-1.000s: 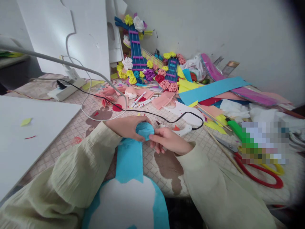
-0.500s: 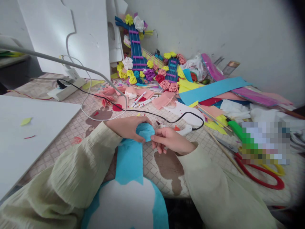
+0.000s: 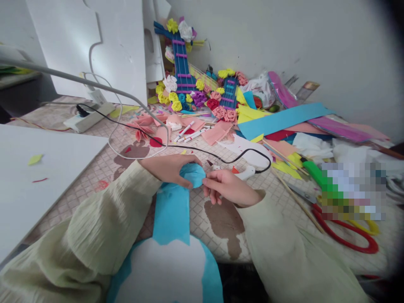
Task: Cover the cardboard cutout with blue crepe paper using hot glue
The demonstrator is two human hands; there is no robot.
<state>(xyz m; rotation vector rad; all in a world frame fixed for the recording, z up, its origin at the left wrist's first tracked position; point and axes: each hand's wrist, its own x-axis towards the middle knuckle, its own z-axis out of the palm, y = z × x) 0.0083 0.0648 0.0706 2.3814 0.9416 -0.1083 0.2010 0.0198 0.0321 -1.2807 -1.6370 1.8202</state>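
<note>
A guitar-shaped white cutout (image 3: 167,269) partly wrapped in blue crepe paper lies at the table's front edge, its body nearest me and its blue neck (image 3: 172,214) pointing away. At the far end of the neck is a crinkled blue crepe paper flap (image 3: 193,173). My left hand (image 3: 170,167) is curved round the left of this paper, thumb in front, fingers partly hidden behind it. From the right, my right hand (image 3: 230,187) pinches the paper's edge between thumb and forefinger, the other fingers curled below.
Behind my hands lie a white glue gun (image 3: 244,171) and its black cable (image 3: 221,159). Red-handled scissors (image 3: 350,235) and wooden sticks (image 3: 299,204) are on the right. Flower-trimmed paper guitars (image 3: 183,67) lean on the wall. A white board (image 3: 47,168) lies left; a power strip (image 3: 90,118) stands behind.
Both hands keep their hold on the blue paper with almost no movement. The whole view has shifted very slightly.
</note>
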